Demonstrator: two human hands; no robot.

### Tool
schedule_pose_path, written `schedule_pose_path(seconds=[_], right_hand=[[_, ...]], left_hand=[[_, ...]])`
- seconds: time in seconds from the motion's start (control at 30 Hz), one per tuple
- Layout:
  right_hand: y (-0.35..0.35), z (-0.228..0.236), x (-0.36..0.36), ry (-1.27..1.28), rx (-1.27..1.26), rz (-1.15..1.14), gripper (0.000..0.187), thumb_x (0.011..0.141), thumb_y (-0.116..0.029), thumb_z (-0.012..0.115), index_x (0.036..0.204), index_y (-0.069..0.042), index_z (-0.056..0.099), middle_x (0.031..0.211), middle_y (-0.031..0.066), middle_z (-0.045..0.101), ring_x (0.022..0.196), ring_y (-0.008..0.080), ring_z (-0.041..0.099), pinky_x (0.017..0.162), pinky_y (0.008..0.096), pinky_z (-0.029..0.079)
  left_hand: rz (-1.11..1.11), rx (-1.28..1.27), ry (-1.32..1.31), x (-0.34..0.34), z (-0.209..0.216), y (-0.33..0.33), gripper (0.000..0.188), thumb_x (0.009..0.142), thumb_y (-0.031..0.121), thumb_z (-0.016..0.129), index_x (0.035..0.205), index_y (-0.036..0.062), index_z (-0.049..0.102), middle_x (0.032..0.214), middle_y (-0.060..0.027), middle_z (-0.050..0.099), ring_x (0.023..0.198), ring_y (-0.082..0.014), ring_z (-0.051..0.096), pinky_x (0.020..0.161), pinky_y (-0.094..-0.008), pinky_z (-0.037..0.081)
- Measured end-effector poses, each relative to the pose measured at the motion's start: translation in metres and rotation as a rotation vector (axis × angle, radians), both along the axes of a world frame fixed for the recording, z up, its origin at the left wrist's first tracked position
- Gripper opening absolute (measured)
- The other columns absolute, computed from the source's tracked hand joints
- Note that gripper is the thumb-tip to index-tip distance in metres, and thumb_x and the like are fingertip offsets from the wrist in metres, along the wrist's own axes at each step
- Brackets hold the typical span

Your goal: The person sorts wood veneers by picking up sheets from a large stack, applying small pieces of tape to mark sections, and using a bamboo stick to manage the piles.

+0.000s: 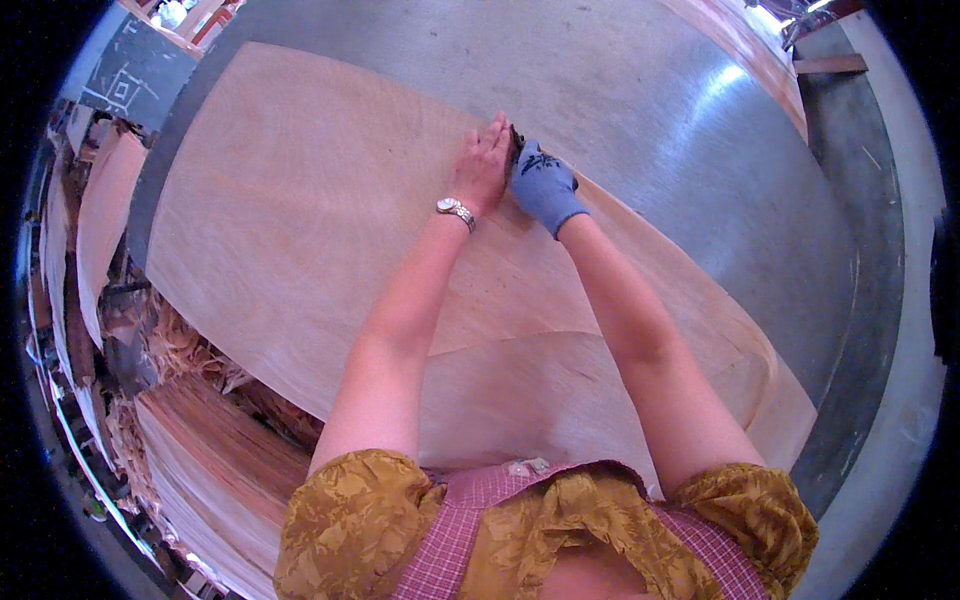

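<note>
A large, thin sheet of pale wood veneer (300, 180) lies over the table, its near right part curled and lifted in a fold. Bare and wearing a metal wristwatch, my left hand (483, 168) rests flat on the sheet near its far edge, fingers stretched forward. Right beside it, my right hand (543, 188), in a blue knitted glove, is closed. A narrow dark object (515, 146) shows between the two hands, at the gloved fingers. Its kind is too hidden to tell.
The grey metal tabletop (620, 95) extends beyond the sheet. Torn veneer scraps (180, 345) and a stack of reddish veneer (225, 430) lie off the left edge. Another veneer sheet (745, 45) sits at the far right, near a dark wooden strip (832, 64).
</note>
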State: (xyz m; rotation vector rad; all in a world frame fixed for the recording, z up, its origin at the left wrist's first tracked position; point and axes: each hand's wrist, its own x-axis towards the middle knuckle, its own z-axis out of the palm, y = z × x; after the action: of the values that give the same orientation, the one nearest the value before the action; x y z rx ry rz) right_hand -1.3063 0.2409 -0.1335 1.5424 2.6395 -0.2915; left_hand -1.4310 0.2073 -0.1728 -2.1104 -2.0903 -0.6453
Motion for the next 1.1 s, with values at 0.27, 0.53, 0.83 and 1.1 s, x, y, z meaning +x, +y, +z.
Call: schedule_pose_path(seconds=[0.27,0.53,0.83,1.1], right_hand=[[0.002,0.013,-0.003,-0.049,-0.123,0.001,0.039,0.09,-0.018,0.046,0.12,0.007,0.044,0.107,0.024,0.066,0.096,0.0331,0.069,0.072,0.0476,0.056],[-0.055,0.013,0.017,-0.034,-0.12,0.036,0.034,0.092,-0.018,0.04,0.113,0.007,0.045,0.094,0.0285,0.067,0.084,0.0386,0.069,0.073,0.0474,0.055],[-0.069,0.03,0.019,0.067,-0.149,-0.005,0.033,0.094,-0.019,0.039,0.111,0.007,0.044,0.093,0.0276,0.068,0.083,0.0397,0.069,0.072,0.0487,0.054],[-0.136,0.041,0.107,-0.06,-0.31,-0.017,0.03,0.097,-0.026,0.039,0.112,0.0,0.045,0.088,0.0246,0.069,0.079,0.0383,0.069,0.066,0.0495,0.053]], left_hand=[[0.013,0.015,0.011,0.004,-0.012,-0.001,0.046,0.088,0.007,0.047,0.134,0.0077,0.051,0.143,-0.0031,0.048,0.112,-0.0288,0.054,0.089,-0.0369,0.052],[0.03,-0.008,0.02,0.001,0.002,-0.004,0.046,0.088,0.009,0.048,0.133,0.0053,0.052,0.141,-0.0092,0.05,0.115,-0.0281,0.054,0.097,-0.0386,0.045],[-0.08,-0.111,-0.081,0.011,0.026,-0.037,0.05,0.086,0.012,0.051,0.136,0.0113,0.049,0.144,-0.0074,0.047,0.131,-0.0281,0.044,0.106,-0.0435,0.036],[0.011,0.054,-0.055,0.017,0.017,-0.044,0.05,0.087,0.014,0.052,0.137,0.0147,0.049,0.143,-0.0054,0.048,0.129,-0.0268,0.045,0.107,-0.043,0.035]])
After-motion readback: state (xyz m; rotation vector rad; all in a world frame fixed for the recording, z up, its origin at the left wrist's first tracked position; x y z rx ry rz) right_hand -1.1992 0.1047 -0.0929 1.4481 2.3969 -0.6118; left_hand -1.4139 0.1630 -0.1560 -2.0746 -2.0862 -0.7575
